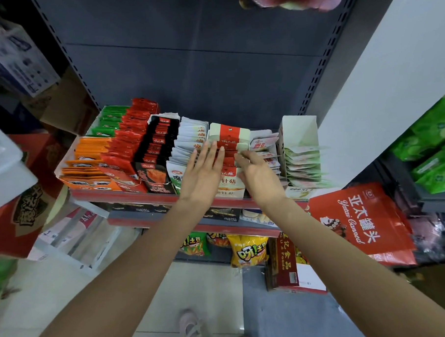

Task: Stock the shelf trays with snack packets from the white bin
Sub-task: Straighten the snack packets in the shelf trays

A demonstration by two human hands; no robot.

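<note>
Both my hands reach over a shelf of snack trays. My left hand (203,171) lies flat with straight fingers on the row of red-and-cream packets (229,137) in the middle tray. My right hand (257,174) is just right of it, its fingertips at the same row's right edge; whether they pinch a packet is blurred. Left of this row stand white packets (189,141), black packets (159,143), red packets (133,136), orange packets (91,158) and green packets (109,122). The white bin (4,162) shows at the left edge.
A tall white carton tray (300,131) with pale green packets stands at the shelf's right end. Below hang yellow and green snack bags (248,251). A red bag (359,223) leans at the right. Cardboard boxes stack at the left. A grey back panel rises behind.
</note>
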